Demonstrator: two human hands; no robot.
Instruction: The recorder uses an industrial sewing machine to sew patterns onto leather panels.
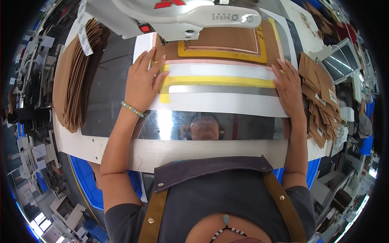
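Observation:
A flat brown panel lies under the head of a white sewing machine. On it sits a yellow rectangular frame with a brown field inside. My left hand, with a beaded bracelet at the wrist, rests with spread fingers at the panel's near left corner. On the other side, my right hand lies with fingers outstretched at the near right corner. Between the hands runs a white sheet crossed by a yellow tape strip and a grey strip. Neither hand grips anything that I can see.
A tall row of folded brown pieces stands at the left. A loose pile of brown pieces with white labels lies at the right. A shiny metal plate borders the near side. Behind the right pile stands a screen.

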